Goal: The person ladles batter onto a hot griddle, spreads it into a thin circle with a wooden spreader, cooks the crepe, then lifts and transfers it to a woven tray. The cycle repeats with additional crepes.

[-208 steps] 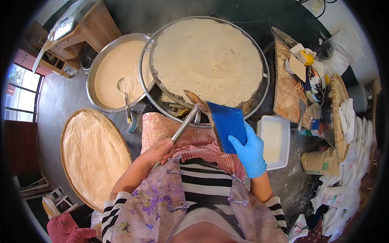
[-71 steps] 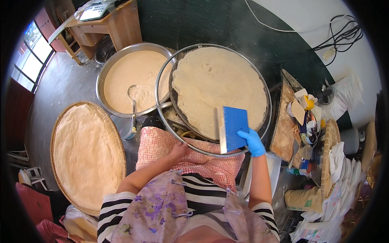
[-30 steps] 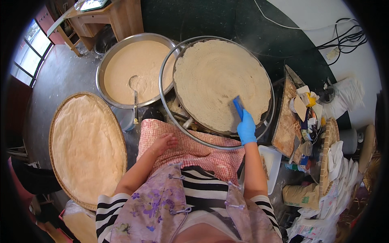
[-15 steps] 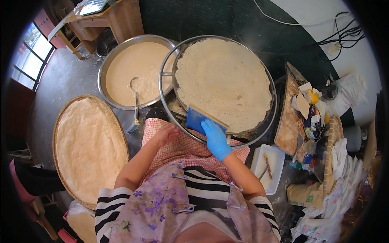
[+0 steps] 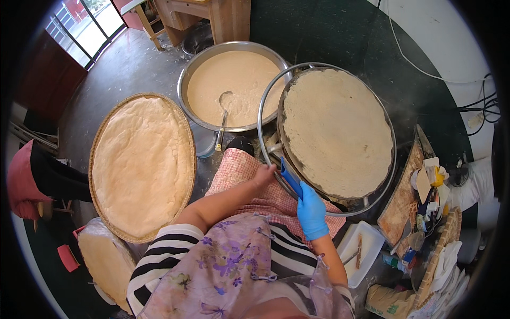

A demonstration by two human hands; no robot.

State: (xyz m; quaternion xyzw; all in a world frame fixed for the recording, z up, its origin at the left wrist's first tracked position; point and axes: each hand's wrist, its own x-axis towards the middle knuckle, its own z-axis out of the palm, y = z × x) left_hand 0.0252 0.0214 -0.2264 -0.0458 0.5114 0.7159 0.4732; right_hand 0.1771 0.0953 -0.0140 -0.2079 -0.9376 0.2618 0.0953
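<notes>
Shifted since the earlier frame: left hand (image 5: 264, 175), now up beside the metal ring (its grip cannot be told); blue scraper (image 5: 290, 176), turned edge-on. Metal ring (image 5: 260, 118), encircling the griddle. Griddle (image 5: 280, 125), round, topped with a pale layer (image 5: 337, 133). Woven tray (image 5: 91, 159), left, bearing a pale sheet (image 5: 143, 165). Steel basin (image 5: 180, 87), holding ladle (image 5: 223, 119) and mixture (image 5: 234, 74). Right hand (image 5: 312, 212), blue-gloved, clamped on the blue scraper at the griddle's near-left edge.
</notes>
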